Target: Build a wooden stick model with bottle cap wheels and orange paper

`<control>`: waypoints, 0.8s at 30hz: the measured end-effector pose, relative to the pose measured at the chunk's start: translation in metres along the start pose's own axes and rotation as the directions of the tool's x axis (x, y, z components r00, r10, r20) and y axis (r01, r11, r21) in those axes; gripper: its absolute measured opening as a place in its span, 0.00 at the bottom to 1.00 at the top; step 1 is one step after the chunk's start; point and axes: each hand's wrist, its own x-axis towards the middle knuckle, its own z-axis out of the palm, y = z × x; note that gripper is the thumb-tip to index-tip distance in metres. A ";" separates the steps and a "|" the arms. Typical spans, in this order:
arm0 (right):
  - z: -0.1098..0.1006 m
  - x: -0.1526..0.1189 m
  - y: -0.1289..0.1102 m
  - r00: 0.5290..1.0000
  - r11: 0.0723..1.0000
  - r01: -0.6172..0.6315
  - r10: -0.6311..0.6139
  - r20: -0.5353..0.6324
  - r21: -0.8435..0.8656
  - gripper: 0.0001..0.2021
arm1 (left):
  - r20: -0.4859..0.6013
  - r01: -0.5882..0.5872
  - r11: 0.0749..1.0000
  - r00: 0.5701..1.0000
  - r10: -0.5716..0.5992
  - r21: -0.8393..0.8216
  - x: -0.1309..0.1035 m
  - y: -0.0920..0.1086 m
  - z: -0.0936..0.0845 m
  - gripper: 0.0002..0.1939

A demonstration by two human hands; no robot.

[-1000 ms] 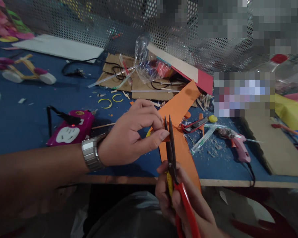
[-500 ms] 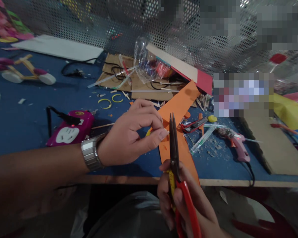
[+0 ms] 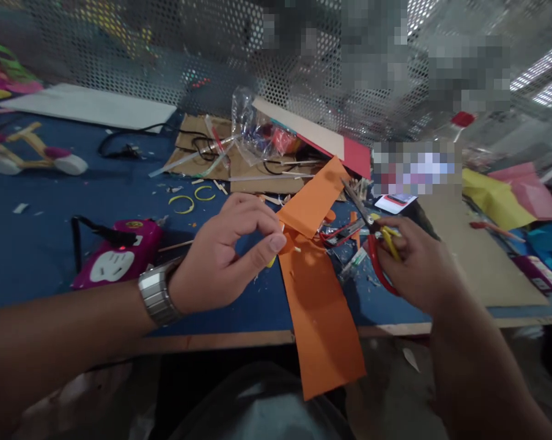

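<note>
My left hand (image 3: pixel 230 253), with a metal watch on the wrist, hovers over the table's front part. Its thumb and index finger are pinched together beside a small orange bit; what sits between the tips is too small to make out. Under and right of them lie two orange sheet strips (image 3: pixel 324 324), one reaching past the table edge and another (image 3: pixel 312 198) slanting up to the back. My right hand (image 3: pixel 415 263) grips scissors (image 3: pixel 360 206) with one red and one yellow handle, the blades pointing up and left above the clutter near the upper strip.
On the blue table (image 3: pixel 252 315) stand a magenta power strip (image 3: pixel 120 253) and a wooden toy bike (image 3: pixel 30 150). A red cutter (image 3: pixel 342 233), yellow rings (image 3: pixel 181 204) and scraps lie about. Cardboard (image 3: pixel 477 263) covers the right; a perforated metal screen (image 3: pixel 165 55) rises behind.
My right hand has carried the scissors from the near front, blades upright, to the right and farther over the table. My left hand stays pinched in much the same spot. The view has shifted right.
</note>
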 end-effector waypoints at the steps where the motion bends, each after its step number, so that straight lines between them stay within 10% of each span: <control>1: 0.004 0.009 0.008 1.000 0.996 -0.018 0.019 0.005 -0.085 0.20 | -0.007 0.005 1.000 1.000 -0.005 -0.002 0.000 0.000 0.000 0.09; 18: 0.018 0.048 0.019 0.978 0.922 -0.078 0.145 0.153 -0.378 0.20 | -0.033 0.141 0.990 0.989 -0.141 0.007 -0.002 -0.006 0.002 0.08; 22: 0.007 0.040 -0.012 0.991 0.981 0.131 -0.133 -0.006 -0.146 0.15 | -0.024 0.143 0.990 0.989 -0.143 0.008 -0.003 -0.006 0.002 0.07; 24: 0.006 0.037 -0.041 0.920 0.916 0.391 -0.385 -0.071 0.090 0.10 | -0.016 0.132 0.991 0.991 -0.132 -0.005 -0.003 -0.006 0.002 0.06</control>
